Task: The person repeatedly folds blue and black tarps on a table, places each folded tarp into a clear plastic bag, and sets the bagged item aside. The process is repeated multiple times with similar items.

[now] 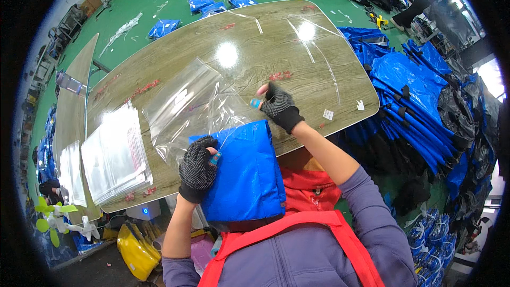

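Observation:
A clear plastic bag (186, 101) lies flat on the wood-patterned table, its near end against a folded blue tarp-like bundle (241, 175). The bundle rests at the table's near edge, close to my body. My left hand (197, 169), in a dark dotted glove with bare fingertips, is closed at the bag's near left corner, beside the bundle's upper left. Beyond the bundle's upper right corner is my right hand (279, 105), gloved alike, over the table. Its thumb and a fingertip are apart, with nothing visible between them. Coloured wraps show on both thumbs.
A stack of clear bags (114, 154) lies on the table's left, with a label (328, 114) at right. Blue packets (201, 2) lie on the green floor beyond. Blue folded goods (409, 85) pile up on the right. A small green fan (53, 210) stands at lower left.

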A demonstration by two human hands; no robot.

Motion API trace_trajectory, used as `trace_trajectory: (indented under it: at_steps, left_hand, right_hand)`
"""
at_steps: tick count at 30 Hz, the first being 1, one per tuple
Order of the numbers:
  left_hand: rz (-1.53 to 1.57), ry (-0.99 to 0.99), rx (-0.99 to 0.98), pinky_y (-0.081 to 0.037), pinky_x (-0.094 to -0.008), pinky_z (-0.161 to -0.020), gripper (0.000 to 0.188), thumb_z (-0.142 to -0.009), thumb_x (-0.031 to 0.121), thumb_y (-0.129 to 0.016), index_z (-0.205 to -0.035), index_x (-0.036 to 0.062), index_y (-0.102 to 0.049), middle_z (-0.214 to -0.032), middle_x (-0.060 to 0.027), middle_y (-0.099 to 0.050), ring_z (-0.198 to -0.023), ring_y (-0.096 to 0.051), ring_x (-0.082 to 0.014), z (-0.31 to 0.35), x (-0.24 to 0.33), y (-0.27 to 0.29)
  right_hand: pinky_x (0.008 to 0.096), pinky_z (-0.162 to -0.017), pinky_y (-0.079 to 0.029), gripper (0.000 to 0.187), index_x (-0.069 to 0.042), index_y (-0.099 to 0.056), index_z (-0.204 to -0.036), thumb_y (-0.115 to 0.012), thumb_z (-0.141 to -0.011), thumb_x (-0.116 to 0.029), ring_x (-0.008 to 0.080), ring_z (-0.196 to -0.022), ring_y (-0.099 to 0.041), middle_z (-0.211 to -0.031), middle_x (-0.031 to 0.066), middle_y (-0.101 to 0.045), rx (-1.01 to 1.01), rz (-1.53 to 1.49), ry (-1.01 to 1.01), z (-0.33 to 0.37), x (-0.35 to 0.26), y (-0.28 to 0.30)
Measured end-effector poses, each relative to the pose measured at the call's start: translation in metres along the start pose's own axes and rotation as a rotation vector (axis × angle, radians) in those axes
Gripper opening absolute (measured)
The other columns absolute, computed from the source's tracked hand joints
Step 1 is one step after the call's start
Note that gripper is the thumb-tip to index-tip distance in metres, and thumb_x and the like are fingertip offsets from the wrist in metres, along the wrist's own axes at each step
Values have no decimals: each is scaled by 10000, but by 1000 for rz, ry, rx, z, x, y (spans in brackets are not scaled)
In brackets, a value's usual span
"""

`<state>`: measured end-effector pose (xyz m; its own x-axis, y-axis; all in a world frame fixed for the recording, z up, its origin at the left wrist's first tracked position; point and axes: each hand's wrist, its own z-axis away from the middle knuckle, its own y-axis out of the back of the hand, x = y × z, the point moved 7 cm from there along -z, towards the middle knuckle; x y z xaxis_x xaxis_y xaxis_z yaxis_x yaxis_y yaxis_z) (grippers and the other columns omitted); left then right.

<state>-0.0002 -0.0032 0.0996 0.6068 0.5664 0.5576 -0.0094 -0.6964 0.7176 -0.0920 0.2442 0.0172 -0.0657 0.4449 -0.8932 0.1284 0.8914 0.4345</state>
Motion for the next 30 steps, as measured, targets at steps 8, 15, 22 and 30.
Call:
trace_trajectory:
  at_steps: [8, 15, 22, 30]
  left_hand:
    - [-5, 7, -33, -460, -437, -894, 143, -793, 77, -660, -907, 60, -574, -1065, -155, -633, -1036, -588, -352, 3, -5, -9]
    - [-136, 41, -10, -376, -492, -1000, 275, -840, 175, -637, -1086, 54, -614, -1173, -177, -597, -1159, -512, -378, 8, 1, -6]
    - [-217, 83, 83, -356, -482, -1021, 328, -852, 175, -610, -1145, 30, -581, -1206, -200, -568, -1178, -489, -389, 18, -7, -11]
    - [773, 928, 301, -435, -298, -900, 442, -928, 233, -564, -1298, 18, -450, -1213, -101, -538, -1093, -503, -169, 73, -105, -25]
  right_hand:
    - [267, -467, -369, 326, -21, -651, -742, -661, -841, -331, 128, -515, -476, -620, 48, -572, -790, -422, -439, 11, 18, -47]
    - [274, -692, -483, 252, -44, -665, -916, -606, -891, -288, 121, -744, -586, -858, 39, -656, -461, -603, -337, 29, 6, -15]
    - [285, -629, -500, 333, -32, -686, -898, -661, -875, -363, 98, -681, -576, -786, 34, -662, -546, -343, -514, 72, 2, 2]
    - [408, -592, -489, 396, 9, -632, -917, -551, -930, -378, 370, -648, -630, -716, 231, -613, 200, 88, 7, 109, -37, 9]
